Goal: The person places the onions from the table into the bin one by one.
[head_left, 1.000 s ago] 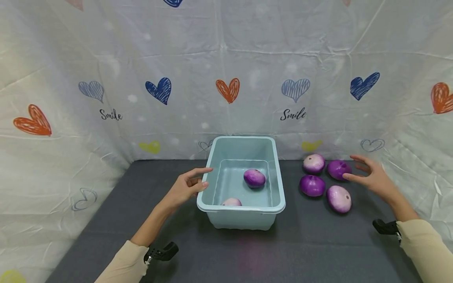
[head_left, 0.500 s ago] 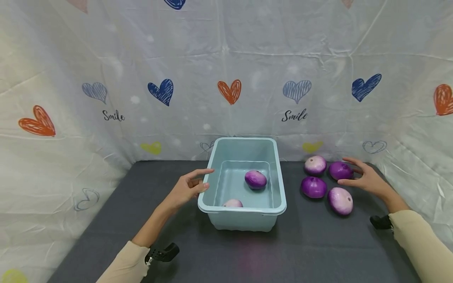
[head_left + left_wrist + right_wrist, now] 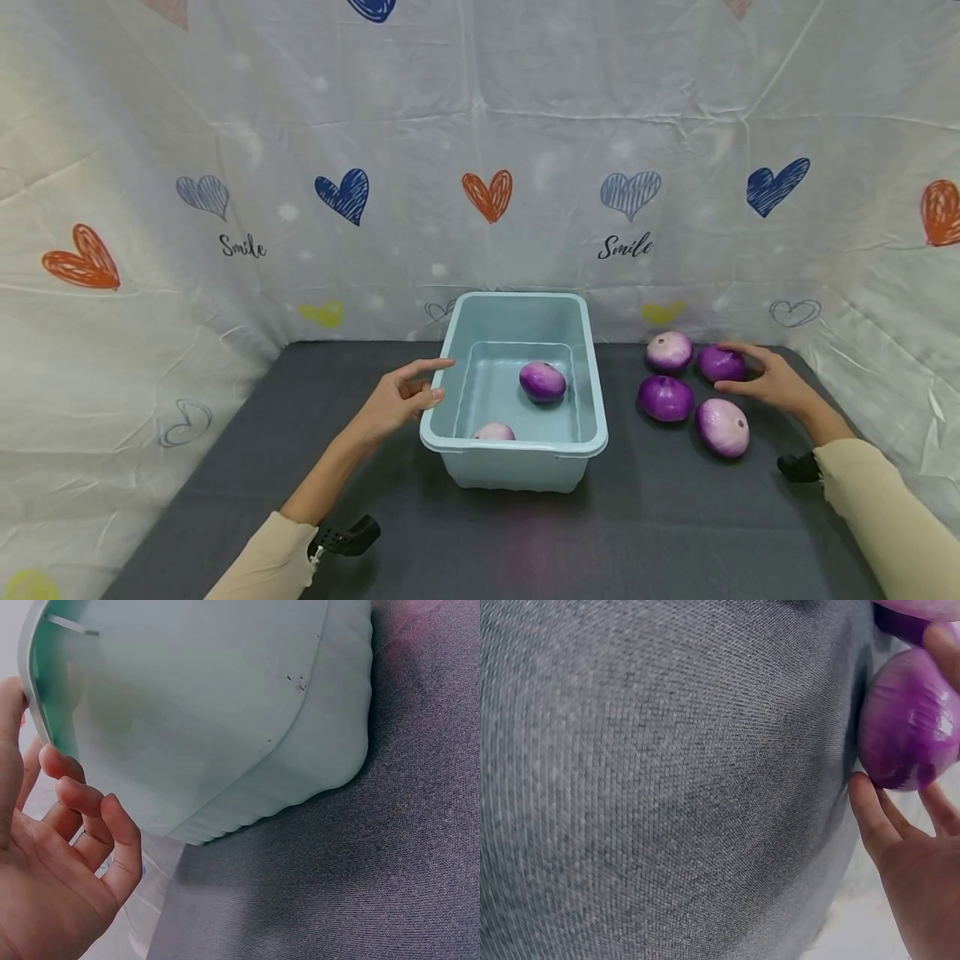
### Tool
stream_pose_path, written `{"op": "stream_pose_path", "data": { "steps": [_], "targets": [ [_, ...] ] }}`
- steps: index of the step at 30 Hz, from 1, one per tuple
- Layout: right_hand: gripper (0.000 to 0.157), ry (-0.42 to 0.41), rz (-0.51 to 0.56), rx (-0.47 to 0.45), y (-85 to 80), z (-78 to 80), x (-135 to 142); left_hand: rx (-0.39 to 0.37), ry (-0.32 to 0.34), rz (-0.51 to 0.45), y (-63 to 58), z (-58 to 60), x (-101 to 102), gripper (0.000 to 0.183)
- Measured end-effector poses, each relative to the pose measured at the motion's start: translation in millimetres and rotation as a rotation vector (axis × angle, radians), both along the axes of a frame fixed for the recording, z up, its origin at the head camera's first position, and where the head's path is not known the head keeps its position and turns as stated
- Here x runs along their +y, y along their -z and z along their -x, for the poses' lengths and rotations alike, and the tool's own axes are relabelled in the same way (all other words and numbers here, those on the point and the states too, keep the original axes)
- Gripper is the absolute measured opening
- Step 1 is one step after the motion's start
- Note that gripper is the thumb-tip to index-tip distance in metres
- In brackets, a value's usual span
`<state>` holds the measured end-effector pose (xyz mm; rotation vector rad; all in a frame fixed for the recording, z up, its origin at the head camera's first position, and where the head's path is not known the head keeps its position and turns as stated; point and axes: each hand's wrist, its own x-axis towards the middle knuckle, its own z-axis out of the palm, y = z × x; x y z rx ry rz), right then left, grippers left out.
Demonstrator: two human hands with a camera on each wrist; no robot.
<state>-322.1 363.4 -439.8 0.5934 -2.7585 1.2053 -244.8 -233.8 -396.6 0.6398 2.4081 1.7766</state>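
My left hand touches the left rim of a pale blue-green plastic basin with its index finger and thumb. The other fingers are loosely bent outside the wall, as the left wrist view shows. Inside the basin lie a purple onion and a paler onion, the latter partly hidden by the front wall. At the right, my right hand holds the back-right purple onion between thumb and fingers. That onion rests on the table in the right wrist view.
Beside the held onion lie a pale onion, a dark purple onion and a pale pinkish onion. A dark grey cloth covers the table. Behind it hangs a white curtain printed with hearts.
My right hand has moved left to the back-right purple onion, and its thumb and fingers have closed in around it. The left hand and the basin stay in place.
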Motion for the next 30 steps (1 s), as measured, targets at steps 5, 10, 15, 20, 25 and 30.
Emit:
{"op": "stream_pose_path", "data": {
  "steps": [5,10,15,20,25,30],
  "targets": [
    [0.055,0.027,-0.025,0.082,0.4,2.3,1.2,0.001,-0.008,0.007,-0.4,-0.3,0.1,0.047],
    [0.051,0.047,-0.034,0.094,-1.1,2.7,-0.2,0.006,-0.007,0.014,0.2,-0.7,0.2,0.046],
    [0.051,0.084,-0.043,0.106,-0.1,1.3,0.6,0.004,-0.009,0.012,0.2,-1.0,1.0,0.047],
    [0.050,0.083,-0.044,0.122,3.0,0.6,4.2,-0.002,-0.017,0.009,0.9,-0.6,2.0,0.048],
    [0.050,0.078,-0.032,0.131,3.1,-1.5,5.7,0.002,-0.020,0.009,1.9,0.5,1.3,0.046],
    [0.049,0.057,0.027,0.160,1.4,-5.3,7.7,0.013,-0.001,-0.002,2.9,2.2,0.1,0.046]
  ]
}}
